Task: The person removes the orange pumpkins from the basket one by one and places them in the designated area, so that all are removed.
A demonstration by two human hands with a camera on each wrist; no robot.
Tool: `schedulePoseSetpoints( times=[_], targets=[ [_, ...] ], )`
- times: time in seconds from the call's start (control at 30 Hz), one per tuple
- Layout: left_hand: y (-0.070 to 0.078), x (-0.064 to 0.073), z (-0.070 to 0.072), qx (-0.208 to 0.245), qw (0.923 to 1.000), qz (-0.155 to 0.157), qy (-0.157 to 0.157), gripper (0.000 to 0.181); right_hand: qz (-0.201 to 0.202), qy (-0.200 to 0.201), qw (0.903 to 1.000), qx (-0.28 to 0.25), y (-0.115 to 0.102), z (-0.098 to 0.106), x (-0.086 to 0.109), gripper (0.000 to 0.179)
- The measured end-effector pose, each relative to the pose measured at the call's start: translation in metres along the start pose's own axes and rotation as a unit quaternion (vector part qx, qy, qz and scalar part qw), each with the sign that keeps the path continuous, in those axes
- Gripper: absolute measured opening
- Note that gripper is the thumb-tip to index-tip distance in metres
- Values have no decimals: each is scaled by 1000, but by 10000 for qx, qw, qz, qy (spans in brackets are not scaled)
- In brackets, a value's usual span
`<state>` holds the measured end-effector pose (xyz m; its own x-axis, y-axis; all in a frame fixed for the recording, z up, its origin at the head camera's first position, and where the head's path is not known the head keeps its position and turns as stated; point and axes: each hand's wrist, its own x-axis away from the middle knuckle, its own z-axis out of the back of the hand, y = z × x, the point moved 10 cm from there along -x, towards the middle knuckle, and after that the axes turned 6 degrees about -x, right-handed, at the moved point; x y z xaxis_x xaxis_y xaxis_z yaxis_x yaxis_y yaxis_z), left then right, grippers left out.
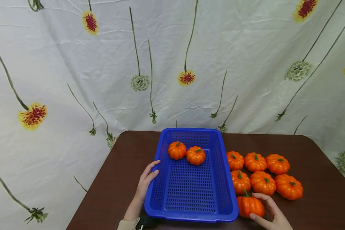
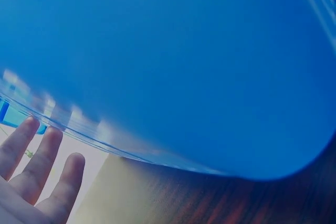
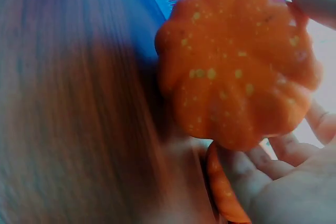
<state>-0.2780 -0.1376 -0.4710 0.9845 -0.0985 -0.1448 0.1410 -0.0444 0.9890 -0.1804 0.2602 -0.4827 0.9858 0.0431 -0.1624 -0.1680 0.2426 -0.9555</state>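
A blue plastic basket (image 1: 189, 191) with a perforated floor sits on the table, two small orange pumpkins (image 1: 177, 150) in its far half. Along the basket's left side lies my left hand (image 1: 145, 180), fingers extended and fingertips at the rim; the left wrist view shows those fingers (image 2: 39, 163) straight beside the blue wall. My right hand (image 1: 271, 212) grips a small orange pumpkin (image 1: 250, 206) with a green stem, just outside the basket's near right corner. In the right wrist view this pumpkin (image 3: 236, 66) is tilted, its ribbed, yellow-speckled side towards the camera.
Several more orange pumpkins (image 1: 263, 182) stand in two rows on the brown table (image 1: 319, 179), right of the basket. A white cloth (image 1: 172, 105) with printed flowers hangs behind the table's far edge.
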Motion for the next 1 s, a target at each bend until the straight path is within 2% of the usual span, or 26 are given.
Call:
schedulePoseSetpoints(
  times=[0.1, 0.17, 0.23, 0.33, 0.43, 0.6, 0.73, 1.0],
  targets=[
    [0, 0, 0, -16, 10000, 0, 3, 40, -705, -226, 9972, -76, 15, -1, 0, 61],
    [0, 0, 0, -14, 10000, 3, -6, 40, -876, -404, 9953, -69, 19, -2, 1, 64],
    [-1, 0, 0, -4, 10000, 15, -20, 40, -753, -573, 9955, -24, 18, -2, 1, 65],
    [-1, 0, 0, 4, 10000, 19, -39, 40, -217, -728, 9970, 133, 10, -2, 1, 68],
    [-1, 0, 0, -3, 10000, 14, -46, 41, -17, -799, 9965, 257, 9, -2, 1, 73],
    [-1, 0, 0, -21, 10000, 11, -36, 41, -65, -873, 9954, 385, 15, -5, -1, 79],
    [-1, 0, 0, -22, 10000, -1, -8, 40, -34, -785, 9956, 503, 17, -6, -2, 82],
    [-1, 0, 1, -24, 10000, 2, 35, 40, -430, -696, 9945, 660, 25, -7, -4, 86]
  ],
)
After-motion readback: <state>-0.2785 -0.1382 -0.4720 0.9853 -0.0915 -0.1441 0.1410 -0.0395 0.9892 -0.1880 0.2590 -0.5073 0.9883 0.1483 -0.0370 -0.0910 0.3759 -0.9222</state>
